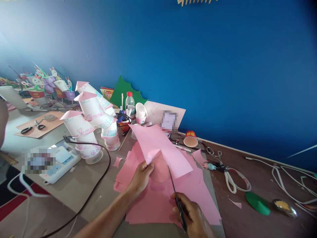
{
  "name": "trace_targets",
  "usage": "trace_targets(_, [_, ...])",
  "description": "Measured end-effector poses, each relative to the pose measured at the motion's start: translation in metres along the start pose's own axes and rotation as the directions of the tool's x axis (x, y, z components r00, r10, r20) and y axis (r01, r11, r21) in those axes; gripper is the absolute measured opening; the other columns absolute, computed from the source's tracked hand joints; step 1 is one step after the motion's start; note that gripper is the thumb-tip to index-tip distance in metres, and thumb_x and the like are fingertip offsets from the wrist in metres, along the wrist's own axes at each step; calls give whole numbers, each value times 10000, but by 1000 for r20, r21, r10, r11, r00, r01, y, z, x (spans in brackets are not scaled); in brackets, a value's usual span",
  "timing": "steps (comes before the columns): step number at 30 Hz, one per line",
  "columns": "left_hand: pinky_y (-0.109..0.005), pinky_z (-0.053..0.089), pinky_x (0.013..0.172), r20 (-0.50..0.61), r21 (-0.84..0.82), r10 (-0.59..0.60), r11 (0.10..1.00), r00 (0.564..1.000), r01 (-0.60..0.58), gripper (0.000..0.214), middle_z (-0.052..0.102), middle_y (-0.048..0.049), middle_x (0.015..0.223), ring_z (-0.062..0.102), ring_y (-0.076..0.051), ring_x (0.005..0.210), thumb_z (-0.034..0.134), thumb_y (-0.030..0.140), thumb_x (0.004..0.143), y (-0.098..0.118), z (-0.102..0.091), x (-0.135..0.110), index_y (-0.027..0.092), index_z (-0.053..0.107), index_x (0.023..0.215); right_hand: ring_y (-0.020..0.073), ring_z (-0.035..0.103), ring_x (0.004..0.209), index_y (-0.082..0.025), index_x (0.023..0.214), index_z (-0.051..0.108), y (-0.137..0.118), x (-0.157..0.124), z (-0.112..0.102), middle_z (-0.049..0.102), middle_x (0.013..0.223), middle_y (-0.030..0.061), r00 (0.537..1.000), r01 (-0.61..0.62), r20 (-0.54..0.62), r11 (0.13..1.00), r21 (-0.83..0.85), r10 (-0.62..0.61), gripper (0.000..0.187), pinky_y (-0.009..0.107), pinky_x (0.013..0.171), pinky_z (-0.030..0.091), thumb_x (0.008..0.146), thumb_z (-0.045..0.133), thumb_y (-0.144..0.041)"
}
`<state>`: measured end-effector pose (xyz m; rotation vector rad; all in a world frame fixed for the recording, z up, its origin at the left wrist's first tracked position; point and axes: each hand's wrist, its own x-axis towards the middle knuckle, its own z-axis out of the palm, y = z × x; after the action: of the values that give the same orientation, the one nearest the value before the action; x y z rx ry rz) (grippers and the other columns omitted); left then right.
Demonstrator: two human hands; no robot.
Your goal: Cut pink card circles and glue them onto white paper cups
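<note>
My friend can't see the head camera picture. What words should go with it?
A person's left hand pinches a pink paper sheet with a round outline, and the right hand holds dark scissors at the outline's edge. More pink sheets lie beneath on a table; stacked white cups with pink cone tops stand at picture left, before a blue wall.

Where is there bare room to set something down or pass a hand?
Mostly bare grey tabletop shows between the black cable and the pink sheets; brown surface lies open in front of the green cone. It is crowded along the blue wall, and where the left hand holds paper and the right hand holds scissors.
</note>
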<state>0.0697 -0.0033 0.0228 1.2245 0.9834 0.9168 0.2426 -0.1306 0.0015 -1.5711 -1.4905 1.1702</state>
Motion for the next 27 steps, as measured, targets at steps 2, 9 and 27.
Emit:
trace_targets(2, [-235, 204, 527, 0, 5, 1, 1000, 1000, -1, 344, 245, 59, 612, 197, -99, 577, 518, 477, 805, 0, -1, 0, 193, 390, 661, 122, 419, 552, -166, 1054, 548, -1, 0, 0, 498, 673, -5, 1000, -13, -3, 1000, 6, 13, 408, 206, 522, 434, 863, 447, -512])
trace_targets(9, [-238, 204, 540, 11, 32, 16, 999, 1000, -16, 367, 228, 58, 630, 191, -104, 587, 498, 506, 810, 1, -1, 0, 204, 349, 664, 116, 382, 539, -169, 1010, 570, -4, -1, 3, 442, 635, -26, 997, -51, -46, 996, 68, 54, 424, 211, 529, 433, 819, 487, -539])
trace_targets(27, [-238, 202, 525, 72, -1, 0, 1000, 997, 0, 359, 242, 65, 605, 192, -95, 563, 529, 487, 794, 3, 2, -4, 198, 367, 654, 93, 241, 513, -191, 921, 575, -26, -1, 9, 298, 582, -71, 990, -109, -52, 937, 333, 133, 585, 200, 449, 308, 692, 522, -727])
